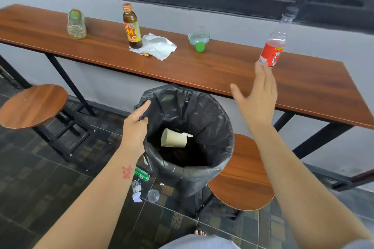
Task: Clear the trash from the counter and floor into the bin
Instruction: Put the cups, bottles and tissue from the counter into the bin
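Observation:
A bin lined with a black bag point(214, 127) stands below the wooden counter point(222, 70), with a paper cup point(174, 138) inside. My left hand point(135, 125) grips the bag's left rim. My right hand point(257, 97) is open, fingers spread, just below a red-labelled plastic bottle point(272, 52) standing on the counter. Also on the counter are a brown glass bottle point(132, 26), crumpled white paper point(157, 45), a lying clear bottle with a green cap point(198, 39) and a crushed clear bottle point(76, 24). On the floor lie a green can point(142, 175), a clear plastic cup point(153, 195) and paper scraps point(136, 190).
A round wooden stool point(33, 105) stands at the left and another point(242, 178) sits right of the bin, partly behind it. The counter's black legs point(68, 85) run down to a dark tiled floor. A grey wall and dark window frames lie behind.

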The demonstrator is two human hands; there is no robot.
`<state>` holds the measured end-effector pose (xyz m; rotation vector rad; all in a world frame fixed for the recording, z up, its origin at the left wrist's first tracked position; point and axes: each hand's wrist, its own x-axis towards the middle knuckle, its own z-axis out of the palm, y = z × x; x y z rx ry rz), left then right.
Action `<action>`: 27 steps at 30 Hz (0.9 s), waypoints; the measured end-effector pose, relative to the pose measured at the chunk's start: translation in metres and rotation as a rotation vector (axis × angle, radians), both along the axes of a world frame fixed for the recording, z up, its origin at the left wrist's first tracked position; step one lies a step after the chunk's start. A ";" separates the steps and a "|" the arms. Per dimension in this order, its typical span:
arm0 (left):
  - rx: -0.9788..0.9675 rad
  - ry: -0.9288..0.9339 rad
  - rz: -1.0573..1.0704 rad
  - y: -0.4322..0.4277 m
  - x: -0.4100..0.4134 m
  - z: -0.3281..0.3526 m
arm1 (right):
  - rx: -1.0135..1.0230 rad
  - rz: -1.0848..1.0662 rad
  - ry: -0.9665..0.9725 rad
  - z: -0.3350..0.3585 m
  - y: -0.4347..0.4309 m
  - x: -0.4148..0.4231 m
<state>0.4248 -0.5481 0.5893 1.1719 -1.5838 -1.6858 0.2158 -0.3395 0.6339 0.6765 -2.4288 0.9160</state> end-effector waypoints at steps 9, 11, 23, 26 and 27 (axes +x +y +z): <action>0.011 0.022 0.025 0.004 -0.023 -0.005 | -0.128 -0.132 -0.248 0.013 -0.004 -0.097; 0.014 0.023 0.033 0.003 -0.026 -0.006 | -0.188 -0.127 -0.322 0.013 -0.010 -0.109; 0.047 0.037 0.077 0.005 -0.033 -0.009 | -0.377 -0.033 -0.405 0.007 -0.017 -0.132; 0.067 0.042 0.079 0.001 -0.027 -0.011 | -0.382 0.104 -0.426 0.014 -0.020 -0.103; 0.074 0.047 0.077 -0.001 -0.025 -0.012 | -0.378 0.150 -0.444 0.016 -0.023 -0.090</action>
